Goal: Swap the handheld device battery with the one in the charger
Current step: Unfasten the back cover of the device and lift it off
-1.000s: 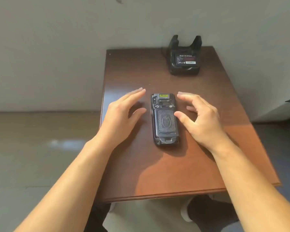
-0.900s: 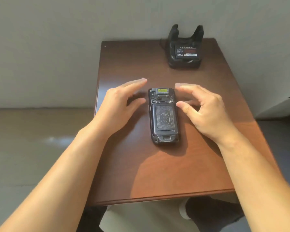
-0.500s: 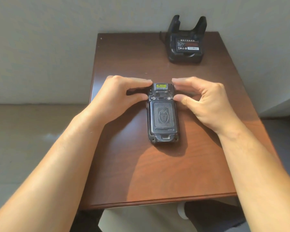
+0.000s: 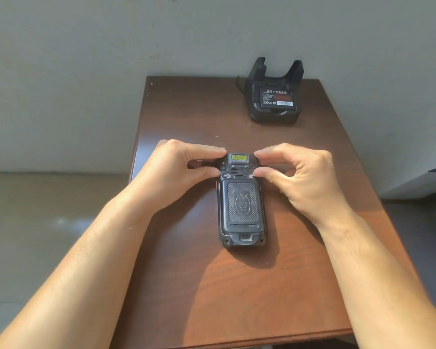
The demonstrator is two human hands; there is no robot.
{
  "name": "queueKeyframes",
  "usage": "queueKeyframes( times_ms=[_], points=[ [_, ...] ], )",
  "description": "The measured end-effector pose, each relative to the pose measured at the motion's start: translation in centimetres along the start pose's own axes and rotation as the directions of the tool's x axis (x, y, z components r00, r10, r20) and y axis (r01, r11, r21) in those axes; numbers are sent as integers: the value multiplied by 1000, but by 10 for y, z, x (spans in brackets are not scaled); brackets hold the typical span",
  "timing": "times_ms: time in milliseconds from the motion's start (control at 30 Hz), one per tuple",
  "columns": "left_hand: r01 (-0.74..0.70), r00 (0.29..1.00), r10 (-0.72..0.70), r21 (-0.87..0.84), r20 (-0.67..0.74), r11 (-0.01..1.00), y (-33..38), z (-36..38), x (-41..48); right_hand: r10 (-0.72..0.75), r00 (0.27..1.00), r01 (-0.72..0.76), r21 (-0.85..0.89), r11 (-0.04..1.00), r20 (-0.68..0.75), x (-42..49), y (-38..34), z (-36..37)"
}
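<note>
Two hands pinch far end of handheld device (image 4: 242,205), lying face down on table (image 4: 237,298). Left hand (image 4: 179,170) grips left edge, right hand (image 4: 302,175) right edge, fingers curled. Beyond right hand: charger (image 4: 273,114) holding battery (image 4: 278,98).

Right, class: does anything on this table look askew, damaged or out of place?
Nothing stands out. The handheld device lies flat, back up, cover closed; the battery sits in the charger.

warm sunlight, seemingly from the right; sharp shadows; mild wide-angle edge distortion
</note>
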State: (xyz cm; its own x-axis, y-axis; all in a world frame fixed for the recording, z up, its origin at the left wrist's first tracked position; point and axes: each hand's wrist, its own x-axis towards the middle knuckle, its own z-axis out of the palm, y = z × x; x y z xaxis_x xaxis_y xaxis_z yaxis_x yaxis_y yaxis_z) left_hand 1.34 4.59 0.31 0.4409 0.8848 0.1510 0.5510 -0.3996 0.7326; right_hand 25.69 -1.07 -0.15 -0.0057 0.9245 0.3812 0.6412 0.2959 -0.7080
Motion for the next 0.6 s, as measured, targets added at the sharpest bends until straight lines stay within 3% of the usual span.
queueKeyframes(
  times_ms=[167,433,600],
  points=[
    [13,1000,-13,-15,-3,1000,1,2,-2,-41,999,41,-10,999,-14,3,3,3],
    [50,998,-49,-66,27,997,2,0,0,170,977,-188,145,971,127,5,2,-2],
    [70,997,-67,-75,39,995,3,0,1,155,979,-173,138,975,132,1,0,-4]
  ],
)
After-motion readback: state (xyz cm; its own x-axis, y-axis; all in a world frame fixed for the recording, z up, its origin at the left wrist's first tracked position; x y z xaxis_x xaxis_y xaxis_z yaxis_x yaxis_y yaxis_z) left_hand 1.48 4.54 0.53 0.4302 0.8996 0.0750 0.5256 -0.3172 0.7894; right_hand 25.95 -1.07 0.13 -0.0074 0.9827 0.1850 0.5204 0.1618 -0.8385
